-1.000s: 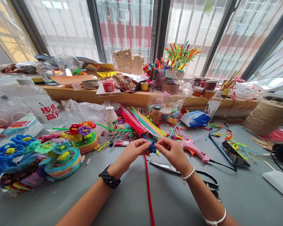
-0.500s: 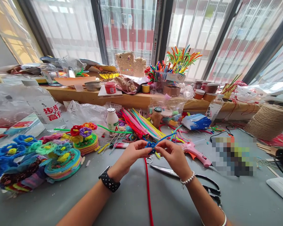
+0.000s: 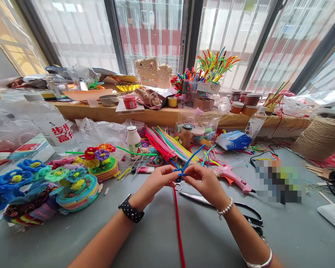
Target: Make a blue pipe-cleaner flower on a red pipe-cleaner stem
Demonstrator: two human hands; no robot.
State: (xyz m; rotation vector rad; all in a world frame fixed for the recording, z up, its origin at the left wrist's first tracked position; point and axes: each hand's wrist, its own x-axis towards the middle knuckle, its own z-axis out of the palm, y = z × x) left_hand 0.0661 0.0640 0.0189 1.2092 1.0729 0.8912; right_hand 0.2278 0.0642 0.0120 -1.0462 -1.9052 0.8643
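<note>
The gray tabletop point(image 3: 145, 242) spans the foreground. Black-handled scissors point(image 3: 197, 198) lie on it, partly occluded. Left hand point(image 3: 154, 186) and right hand point(image 3: 208, 185) are positioned above the surface, fingertips pinching the bent blue pipe cleaner point(image 3: 188, 160) between them.

The pipe cleaner point(image 3: 188, 161) is blue, the watch strap point(image 3: 131, 211) white-dotted black.

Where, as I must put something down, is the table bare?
Left of the red strip, up to the left forearm; also between the scissors and the white object at far right. It's crowded around the right hand: pipe cleaners, glue gun.
</note>
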